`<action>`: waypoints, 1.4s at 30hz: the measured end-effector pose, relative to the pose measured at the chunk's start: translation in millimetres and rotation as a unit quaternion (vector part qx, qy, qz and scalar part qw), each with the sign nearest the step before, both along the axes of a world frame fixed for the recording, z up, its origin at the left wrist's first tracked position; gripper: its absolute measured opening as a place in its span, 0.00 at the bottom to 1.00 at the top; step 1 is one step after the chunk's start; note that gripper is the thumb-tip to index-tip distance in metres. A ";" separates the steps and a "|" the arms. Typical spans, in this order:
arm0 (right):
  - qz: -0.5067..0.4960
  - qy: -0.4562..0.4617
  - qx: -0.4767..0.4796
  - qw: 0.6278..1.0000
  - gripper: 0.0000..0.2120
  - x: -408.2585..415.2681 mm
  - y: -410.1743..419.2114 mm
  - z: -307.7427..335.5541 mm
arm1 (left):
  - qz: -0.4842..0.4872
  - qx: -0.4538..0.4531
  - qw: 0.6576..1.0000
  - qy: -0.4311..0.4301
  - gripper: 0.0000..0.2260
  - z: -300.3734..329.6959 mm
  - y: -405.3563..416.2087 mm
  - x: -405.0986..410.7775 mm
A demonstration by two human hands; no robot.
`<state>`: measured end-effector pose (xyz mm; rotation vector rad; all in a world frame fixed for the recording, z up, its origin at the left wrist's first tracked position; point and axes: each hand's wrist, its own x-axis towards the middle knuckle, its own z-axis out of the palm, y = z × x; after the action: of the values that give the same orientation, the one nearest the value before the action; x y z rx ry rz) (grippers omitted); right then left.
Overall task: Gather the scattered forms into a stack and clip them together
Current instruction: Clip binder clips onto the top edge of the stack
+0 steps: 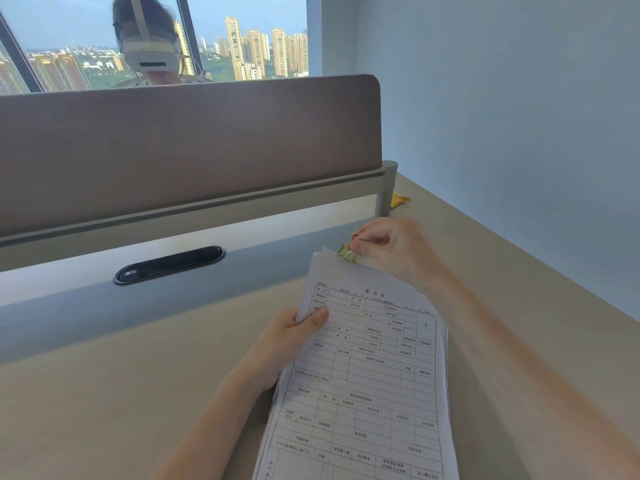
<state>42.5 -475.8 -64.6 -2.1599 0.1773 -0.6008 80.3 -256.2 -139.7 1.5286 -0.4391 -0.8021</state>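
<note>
Head view: a stack of printed forms (363, 368) is held tilted above the beige desk (104, 393), near the person's body. The left hand (287, 344) grasps its left edge, thumb on the top sheet. The right hand (391, 249) pinches a pale green binder clip (348, 252) seated on the stack's top edge. Behind stand a grey-brown divider panel (190, 150) and a black cable slot (169, 265).

We note the forms (363, 375) — white printed sheets with ruled tables — gathered in one stack, tilted off the bench; a pale green binder clip (348, 253) sits on the top edge.
</note>
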 end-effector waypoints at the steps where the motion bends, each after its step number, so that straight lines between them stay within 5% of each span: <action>1: 0.001 0.000 -0.003 1.000 0.03 0.5 0.0 -0.8 | 0.002 0.001 1.000 0.000 0.13 -0.1 -0.1 0.3; 16: 0.063 0.137 0.087 0.985 0.03 4.1 -3.2 3.0 | -0.007 0.004 1.000 -0.021 0.14 -1.2 3.2 0.7; 26: 0.071 0.167 0.148 0.972 0.12 1.5 -5.9 -1.8 | 0.005 -0.003 1.000 -0.005 0.13 2.9 2.5 -0.1; 29: -0.006 0.114 0.178 0.977 0.12 4.8 -26.7 -4.8 | 0.008 0.000 1.000 0.002 0.13 4.1 3.4 -0.3; 34: -0.198 0.124 0.023 0.972 0.06 10.3 -81.9 -32.5 | 0.016 0.009 1.000 0.005 0.12 5.3 2.6 0.1; 42: -0.256 0.219 -0.055 0.940 0.24 20.8 -112.7 -60.7 | 0.017 0.022 0.999 0.018 0.12 8.0 3.0 1.0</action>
<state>63.3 -588.5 -125.3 -2.3390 0.9919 -0.4053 81.3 -253.2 -131.7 1.5568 -0.3710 -0.8162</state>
